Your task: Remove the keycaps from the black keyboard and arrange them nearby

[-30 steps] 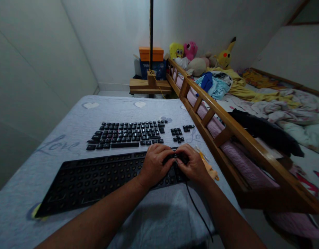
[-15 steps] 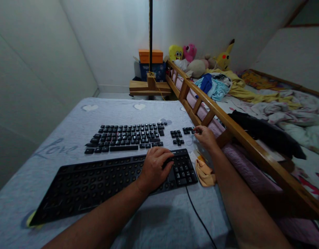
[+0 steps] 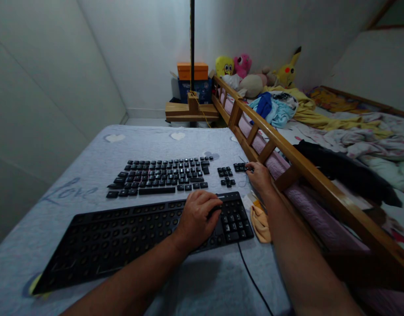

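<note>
Black keyboard [image 3: 129, 230], lower centre, best steadied under half-curled left hand [image 3: 199, 215]; keycaps [image 3: 238, 167], mid-right, best handled singly; right hand [image 3: 260, 177], grip unclear.

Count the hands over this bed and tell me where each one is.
2: the left hand is at the black keyboard; the right hand is farther away, beside the rightmost loose keycaps. Neither hand is hidden, though some fingertips are.
</note>
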A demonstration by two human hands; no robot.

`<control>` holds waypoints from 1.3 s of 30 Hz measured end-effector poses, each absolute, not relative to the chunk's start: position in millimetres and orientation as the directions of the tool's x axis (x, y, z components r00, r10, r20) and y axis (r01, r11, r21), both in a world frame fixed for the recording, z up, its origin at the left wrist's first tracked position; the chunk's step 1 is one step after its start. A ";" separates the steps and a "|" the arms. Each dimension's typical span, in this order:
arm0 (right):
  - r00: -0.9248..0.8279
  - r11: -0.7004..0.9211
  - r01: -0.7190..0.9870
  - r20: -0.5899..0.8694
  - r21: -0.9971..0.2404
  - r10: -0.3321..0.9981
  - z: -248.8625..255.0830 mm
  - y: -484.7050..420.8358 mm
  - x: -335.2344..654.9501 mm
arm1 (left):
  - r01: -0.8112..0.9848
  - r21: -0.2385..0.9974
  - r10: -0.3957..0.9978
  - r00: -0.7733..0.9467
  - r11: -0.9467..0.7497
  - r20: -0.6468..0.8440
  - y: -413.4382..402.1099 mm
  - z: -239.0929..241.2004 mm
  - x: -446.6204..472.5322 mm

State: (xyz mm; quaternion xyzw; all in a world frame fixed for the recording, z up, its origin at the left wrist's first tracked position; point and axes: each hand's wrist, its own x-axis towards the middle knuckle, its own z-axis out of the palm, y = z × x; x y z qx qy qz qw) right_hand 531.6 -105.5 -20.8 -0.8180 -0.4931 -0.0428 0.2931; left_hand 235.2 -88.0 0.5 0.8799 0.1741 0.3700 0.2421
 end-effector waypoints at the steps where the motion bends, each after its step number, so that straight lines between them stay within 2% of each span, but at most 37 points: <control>1: 0.510 -0.345 0.834 0.359 -0.431 0.782 -21.6 -105.3 531.6 | 0.127 0.556 0.486 0.667 -0.822 0.566 -87.9 0.6 235.6; 14: 0.489 -0.345 0.851 0.359 -0.396 0.795 -22.4 -106.5 531.9 | 0.121 0.554 0.473 0.687 -0.823 0.552 -88.0 2.5 234.0; 39: 0.488 -0.314 0.846 0.390 -0.431 0.781 -21.1 -106.4 530.2 | 0.116 0.550 0.466 0.690 -0.827 0.554 -88.3 1.9 234.4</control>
